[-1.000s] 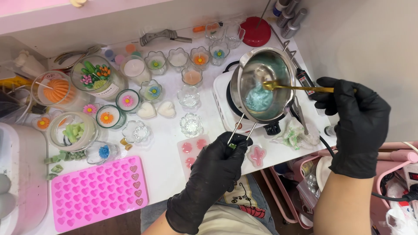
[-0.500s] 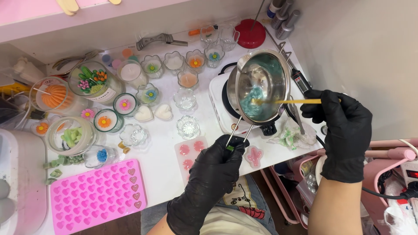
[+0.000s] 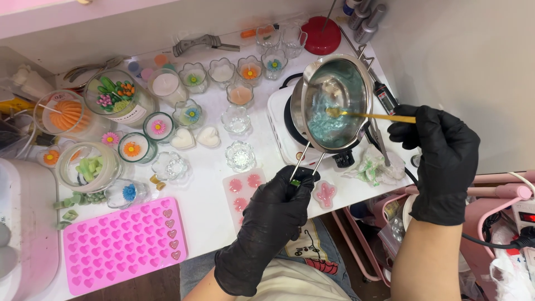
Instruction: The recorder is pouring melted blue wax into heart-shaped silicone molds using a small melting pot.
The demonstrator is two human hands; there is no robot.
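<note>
Two gloved hands share the work at a small steel melting pot (image 3: 334, 103), which sits on a white hotplate (image 3: 283, 134) near the back right of the table (image 3: 214, 189), with soft blue-green wax lying in its bottom. The main risk, as I judge it, is tipping: the pot is steadied only through its thin wire handle (image 3: 306, 161), so a hard push of the spoon against the wall could rock it and slop wax onto the hotplate or over the pink moulds (image 3: 245, 189) just in front. A slack hold on the handle would do the same, and the wrist of the stirring hand passes close to the pot's rim. The left hand (image 3: 273, 214) reaches up from below, its grip closed round the end of the wire handle, fingers curled and palm down. The right hand (image 3: 443, 147) comes in from the right side, its grip pinching the end of a long gold spoon (image 3: 370, 115) whose bowl rests in the wax, forearm angled up from the lower right.
</note>
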